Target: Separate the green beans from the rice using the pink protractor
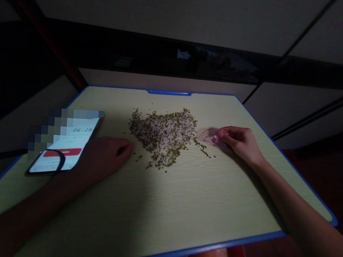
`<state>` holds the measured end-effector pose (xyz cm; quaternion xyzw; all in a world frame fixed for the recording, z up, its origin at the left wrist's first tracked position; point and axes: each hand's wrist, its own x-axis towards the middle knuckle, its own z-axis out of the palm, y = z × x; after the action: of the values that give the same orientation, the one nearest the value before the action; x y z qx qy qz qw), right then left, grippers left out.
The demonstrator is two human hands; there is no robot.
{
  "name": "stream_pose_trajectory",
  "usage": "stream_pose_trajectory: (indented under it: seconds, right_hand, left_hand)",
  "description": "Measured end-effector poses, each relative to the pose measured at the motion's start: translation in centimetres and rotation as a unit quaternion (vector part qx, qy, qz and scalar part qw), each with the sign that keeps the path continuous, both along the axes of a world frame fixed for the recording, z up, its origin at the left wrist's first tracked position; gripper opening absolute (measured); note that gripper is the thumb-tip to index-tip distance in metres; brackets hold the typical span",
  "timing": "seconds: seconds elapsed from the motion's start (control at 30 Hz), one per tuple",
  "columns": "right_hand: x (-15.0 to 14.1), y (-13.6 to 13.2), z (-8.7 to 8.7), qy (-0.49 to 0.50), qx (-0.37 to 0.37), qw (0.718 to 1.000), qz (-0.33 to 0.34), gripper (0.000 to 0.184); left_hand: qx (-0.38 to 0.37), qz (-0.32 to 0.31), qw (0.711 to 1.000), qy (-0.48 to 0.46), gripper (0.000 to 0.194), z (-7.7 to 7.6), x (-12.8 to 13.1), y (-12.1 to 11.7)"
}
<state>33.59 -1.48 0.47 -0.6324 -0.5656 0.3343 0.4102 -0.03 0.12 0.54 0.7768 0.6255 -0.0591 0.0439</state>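
Note:
A flat heap of mixed small green beans and pale grains (pixel 163 134) lies spread on the middle of a light wooden table (pixel 166 205). My left hand (pixel 107 155) rests on the table just left of the heap, fingers curled under, nothing visible in it. My right hand (pixel 239 142) rests at the right of the heap with its fingertips pinched on a small clear plastic container with pink marks (pixel 207 135), which sits at the heap's right edge. A few loose beans (pixel 205 150) trail toward it.
A phone (pixel 64 147) lies on the table at the left with a lit timer screen reading 06:29 and a red button. The table has a blue rim (pixel 168 92). The room around is dark.

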Motion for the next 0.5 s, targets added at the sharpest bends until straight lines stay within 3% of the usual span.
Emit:
stream_pose_trajectory:
  seconds: [0.5]
  right_hand:
    - [-0.10, 0.22, -0.57, 0.036, -0.001, 0.999, -0.027, 0.025]
  left_hand:
    - [0.001, 0.002, 1.000, 0.010, 0.051, 0.13, 0.01, -0.21]
